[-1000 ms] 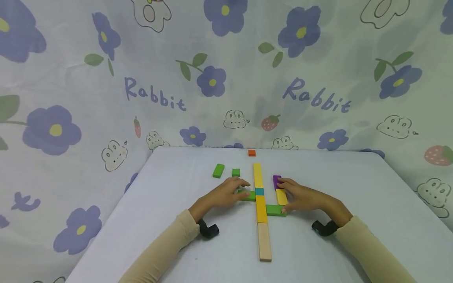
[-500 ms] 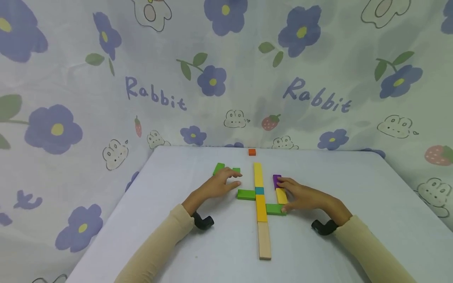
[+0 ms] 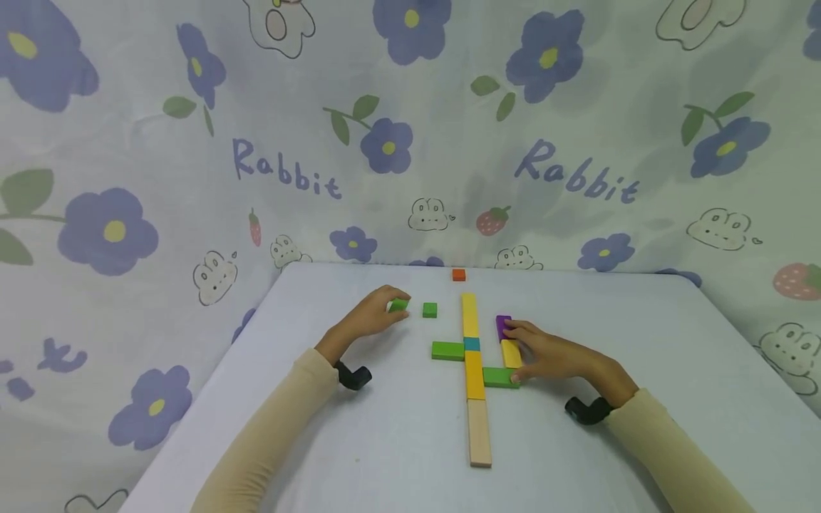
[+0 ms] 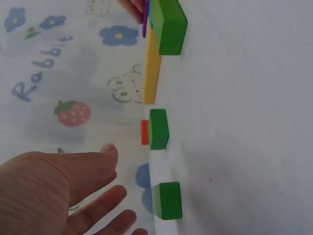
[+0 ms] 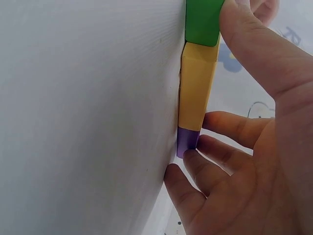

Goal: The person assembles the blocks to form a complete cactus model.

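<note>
My left hand (image 3: 367, 315) reaches over a loose green block (image 3: 398, 305), thumb and fingers spread on either side. In the left wrist view a gap shows between that hand (image 4: 73, 191) and the green block (image 4: 171, 200). My right hand (image 3: 554, 356) rests along the right-hand blocks. Its thumb touches a green block (image 3: 499, 377), while its fingers lie at a yellow block (image 3: 511, 355) and a purple block (image 3: 503, 326). The right wrist view has the fingertips against the purple block (image 5: 188, 141), beyond the yellow one (image 5: 195, 88).
A column of blocks runs down the table: light yellow (image 3: 470, 313), blue (image 3: 472, 344), darker yellow (image 3: 474, 374) and bare wood (image 3: 479, 433). A green block (image 3: 447, 350) juts from its left side. A small green block (image 3: 430, 310) and an orange block (image 3: 458, 275) lie apart.
My left hand has moved away from the green block left of the column, going back and left to the loose green block. The right hand has stayed in place.
</note>
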`<state>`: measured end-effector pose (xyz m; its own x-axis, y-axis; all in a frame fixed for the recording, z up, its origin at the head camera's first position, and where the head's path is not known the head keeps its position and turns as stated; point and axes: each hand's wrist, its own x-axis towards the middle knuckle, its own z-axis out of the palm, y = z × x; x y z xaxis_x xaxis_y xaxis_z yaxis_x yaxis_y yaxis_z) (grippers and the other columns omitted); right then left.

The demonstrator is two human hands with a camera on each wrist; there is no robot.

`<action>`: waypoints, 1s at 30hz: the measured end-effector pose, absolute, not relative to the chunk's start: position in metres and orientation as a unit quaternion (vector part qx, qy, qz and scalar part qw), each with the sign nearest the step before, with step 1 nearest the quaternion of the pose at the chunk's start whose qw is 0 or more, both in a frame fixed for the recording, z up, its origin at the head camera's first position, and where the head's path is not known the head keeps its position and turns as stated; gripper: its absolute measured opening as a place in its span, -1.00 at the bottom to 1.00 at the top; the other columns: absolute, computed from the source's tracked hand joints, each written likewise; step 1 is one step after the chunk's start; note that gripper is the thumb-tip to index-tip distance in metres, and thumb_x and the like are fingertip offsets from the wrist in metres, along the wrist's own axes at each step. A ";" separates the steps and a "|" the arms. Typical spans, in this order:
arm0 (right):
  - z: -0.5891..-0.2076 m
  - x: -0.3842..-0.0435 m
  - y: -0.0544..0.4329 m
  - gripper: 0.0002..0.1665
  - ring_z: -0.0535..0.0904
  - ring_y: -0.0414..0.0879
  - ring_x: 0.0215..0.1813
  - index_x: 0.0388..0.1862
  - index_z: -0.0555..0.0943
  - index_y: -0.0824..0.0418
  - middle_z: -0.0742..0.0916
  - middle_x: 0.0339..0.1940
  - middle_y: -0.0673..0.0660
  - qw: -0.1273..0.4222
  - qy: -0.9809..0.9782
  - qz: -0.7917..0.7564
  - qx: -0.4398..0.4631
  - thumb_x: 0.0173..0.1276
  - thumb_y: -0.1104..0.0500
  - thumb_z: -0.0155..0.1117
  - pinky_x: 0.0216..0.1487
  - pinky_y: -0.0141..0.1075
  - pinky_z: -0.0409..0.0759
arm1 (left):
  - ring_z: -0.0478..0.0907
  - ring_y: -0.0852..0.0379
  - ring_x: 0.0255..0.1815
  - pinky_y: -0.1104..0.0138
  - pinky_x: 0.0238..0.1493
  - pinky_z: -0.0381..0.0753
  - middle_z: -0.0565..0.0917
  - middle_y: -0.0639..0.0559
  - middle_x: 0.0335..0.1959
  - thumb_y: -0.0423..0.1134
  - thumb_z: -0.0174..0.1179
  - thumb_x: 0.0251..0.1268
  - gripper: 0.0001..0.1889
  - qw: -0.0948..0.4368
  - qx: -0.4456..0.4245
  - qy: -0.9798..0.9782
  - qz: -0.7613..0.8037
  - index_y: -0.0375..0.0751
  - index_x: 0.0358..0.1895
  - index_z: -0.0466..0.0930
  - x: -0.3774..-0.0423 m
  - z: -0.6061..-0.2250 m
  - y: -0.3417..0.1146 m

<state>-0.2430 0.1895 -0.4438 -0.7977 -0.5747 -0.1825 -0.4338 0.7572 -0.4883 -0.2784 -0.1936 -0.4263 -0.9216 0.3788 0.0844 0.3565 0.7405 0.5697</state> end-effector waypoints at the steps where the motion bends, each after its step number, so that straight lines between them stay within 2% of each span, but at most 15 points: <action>1: -0.444 -0.243 0.190 0.19 0.07 0.29 0.62 0.54 0.24 0.21 0.13 0.64 0.25 0.164 0.922 -0.218 -0.274 0.06 -0.28 0.53 0.51 0.20 0.20 | 0.42 -0.15 0.38 -0.04 0.41 0.42 0.54 -0.12 0.29 -0.14 0.25 0.40 -0.56 0.021 0.189 0.933 0.305 -0.19 0.28 0.54 -0.280 -0.427 -0.196; 11: -0.444 -0.242 0.190 0.20 0.07 0.29 0.61 0.55 0.23 0.21 0.13 0.64 0.27 0.165 0.923 -0.219 -0.272 0.07 -0.29 0.52 0.50 0.21 0.20 | 0.31 -0.20 0.48 -0.07 0.48 0.31 0.38 -0.17 0.46 -0.17 0.30 0.35 -0.42 0.065 0.147 0.943 0.292 -0.12 0.40 0.42 -0.297 -0.432 -0.211; 20: -0.445 -0.243 0.191 0.19 0.06 0.28 0.62 0.54 0.24 0.20 0.13 0.64 0.25 0.164 0.922 -0.219 -0.273 0.06 -0.29 0.52 0.51 0.20 0.20 | 0.16 -0.23 0.57 -0.07 0.57 0.16 0.30 -0.24 0.51 -0.31 0.22 0.37 -0.39 0.092 0.187 0.944 0.256 -0.16 0.47 0.32 -0.309 -0.434 -0.220; 30: -0.445 -0.242 0.190 0.20 0.04 0.28 0.63 0.55 0.24 0.20 0.11 0.65 0.24 0.167 0.922 -0.221 -0.271 0.06 -0.28 0.53 0.51 0.20 0.18 | 0.08 -0.21 0.61 -0.05 0.60 0.07 0.23 -0.20 0.56 -0.33 0.26 0.31 -0.29 0.121 0.203 0.939 0.252 -0.14 0.52 0.24 -0.315 -0.434 -0.218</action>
<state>-0.2418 0.1902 -0.4445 -0.7970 -0.5740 -0.1876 -0.4270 0.7553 -0.4971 -0.3154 -0.2182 -0.4345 -0.8887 0.4412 -0.1249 0.3195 0.7911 0.5216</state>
